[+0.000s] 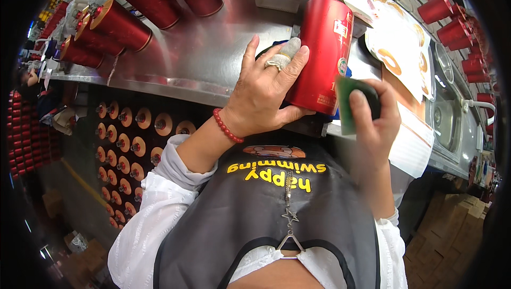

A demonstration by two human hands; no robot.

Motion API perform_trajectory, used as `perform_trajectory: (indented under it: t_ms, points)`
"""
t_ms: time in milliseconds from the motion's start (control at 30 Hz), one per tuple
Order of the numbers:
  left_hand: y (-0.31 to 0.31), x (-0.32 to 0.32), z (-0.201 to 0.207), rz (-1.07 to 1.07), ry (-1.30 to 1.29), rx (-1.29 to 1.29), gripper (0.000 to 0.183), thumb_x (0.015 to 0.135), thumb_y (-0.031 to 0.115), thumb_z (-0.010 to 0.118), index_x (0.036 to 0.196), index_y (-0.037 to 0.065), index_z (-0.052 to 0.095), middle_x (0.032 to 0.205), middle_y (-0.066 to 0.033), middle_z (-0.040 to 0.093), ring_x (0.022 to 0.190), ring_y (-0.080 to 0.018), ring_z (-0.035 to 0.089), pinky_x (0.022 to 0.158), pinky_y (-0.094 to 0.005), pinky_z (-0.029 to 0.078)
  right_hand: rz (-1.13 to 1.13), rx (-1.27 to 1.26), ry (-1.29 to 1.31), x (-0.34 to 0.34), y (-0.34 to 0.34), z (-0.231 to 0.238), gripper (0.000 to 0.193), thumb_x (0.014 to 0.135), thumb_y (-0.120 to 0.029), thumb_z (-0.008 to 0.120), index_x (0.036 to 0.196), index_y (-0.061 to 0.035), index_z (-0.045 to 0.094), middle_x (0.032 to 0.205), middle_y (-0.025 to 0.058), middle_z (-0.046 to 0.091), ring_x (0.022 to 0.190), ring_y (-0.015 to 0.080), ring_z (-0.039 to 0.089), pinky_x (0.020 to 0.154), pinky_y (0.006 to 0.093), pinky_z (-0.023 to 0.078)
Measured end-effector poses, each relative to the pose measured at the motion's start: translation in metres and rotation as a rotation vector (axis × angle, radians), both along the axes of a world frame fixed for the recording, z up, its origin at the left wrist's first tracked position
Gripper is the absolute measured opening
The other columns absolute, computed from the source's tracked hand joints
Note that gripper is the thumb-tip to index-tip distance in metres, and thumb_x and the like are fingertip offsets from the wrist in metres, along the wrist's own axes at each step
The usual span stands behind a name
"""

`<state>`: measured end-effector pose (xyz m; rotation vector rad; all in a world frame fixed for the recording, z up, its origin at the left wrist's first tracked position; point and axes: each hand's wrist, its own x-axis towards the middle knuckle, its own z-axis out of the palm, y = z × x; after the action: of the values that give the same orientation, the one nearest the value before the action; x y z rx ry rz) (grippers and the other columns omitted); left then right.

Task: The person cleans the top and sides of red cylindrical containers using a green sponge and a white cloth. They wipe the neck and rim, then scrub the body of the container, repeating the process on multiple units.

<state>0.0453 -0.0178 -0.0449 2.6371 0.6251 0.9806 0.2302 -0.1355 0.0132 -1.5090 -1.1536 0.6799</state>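
A glossy red bottle (322,55) with a clear neck at its far end and gold and white print leans on a dark support in front of me. My left hand (269,84) holds it from the left side, thumb along its near end and fingers against its wall. Grey-white wrapping covers one finger of that hand. Close to the bottle's right side, my right hand (372,110) grips a green scraper blade (346,105) with a dark holder. The blade is smeared by motion, and I cannot tell whether it touches the bottle.
Several red bottles (146,1) stand on the metal bench (186,60) at left. White sheets with orange-brown curved prints (394,60) lie at right, beside a metal sink (447,121) with a tap. Racked bottles (125,142) fill the space below left. Stacked cartons (444,225) sit at lower right.
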Motion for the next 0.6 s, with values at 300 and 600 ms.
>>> perform_trajectory:
  t_ms: [300, 600]
  points:
    - [-0.001, -0.004, -0.027, -0.05, -0.026, -0.173, 0.094, 0.087, 0.05, 0.071, 0.153, -0.003, 0.032, 0.137, -0.026, 0.055, 0.134, -0.0436, 0.046, 0.116, -0.0619, 0.022, -0.211, -0.034, 0.088, 0.019, -0.001, -0.035, 0.017, 0.097, -0.016, 0.064, 0.103, -0.0007, 0.061, 0.086, 0.0056, 0.068, 0.078, 0.0104, 0.063, 0.069, 0.0269, 0.051]
    - [-0.003, 0.006, -0.021, -0.114, -0.125, -0.07, 0.082, 0.089, 0.038, 0.074, 0.152, 0.001, 0.036, 0.153, -0.0266, 0.039, 0.142, -0.0444, 0.034, 0.117, -0.0538, 0.027, -0.301, -0.023, -0.814, 0.128, -0.076, -0.068, 0.033, 0.082, 0.011, 0.053, 0.108, -0.0024, 0.07, 0.133, 0.0195, 0.062, 0.12, 0.0363, 0.06, 0.102, 0.0402, 0.049]
